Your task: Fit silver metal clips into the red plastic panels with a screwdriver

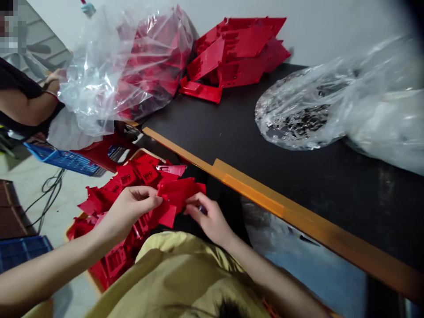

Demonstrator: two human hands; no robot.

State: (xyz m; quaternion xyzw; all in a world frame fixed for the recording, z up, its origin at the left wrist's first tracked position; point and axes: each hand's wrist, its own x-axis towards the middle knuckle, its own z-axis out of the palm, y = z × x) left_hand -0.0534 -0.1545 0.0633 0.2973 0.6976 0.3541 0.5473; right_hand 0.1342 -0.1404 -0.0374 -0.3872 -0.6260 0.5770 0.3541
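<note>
My left hand [141,201] pinches the left edge of a flat red plastic part [177,191], held tilted above my lap. Close to the part's right edge is my right hand [210,217], its thumb and fingers closed together. A small dark object [202,209] shows between those fingers, mostly hidden, so its kind is unclear. I cannot tell whether the right fingertips press on the red part. Just beyond and beneath my left hand, many similar red parts [114,258] fill a yellow-orange crate [94,282].
Red panels [245,53] are stacked on the black table [212,128], beside a clear bag of red parts [152,57]. Another clear bag [298,119] contains small shiny pieces. An orange strip [251,187] edges the table. At left, a co-worker's arm [29,104] reaches behind plastic, near a blue crate [62,159].
</note>
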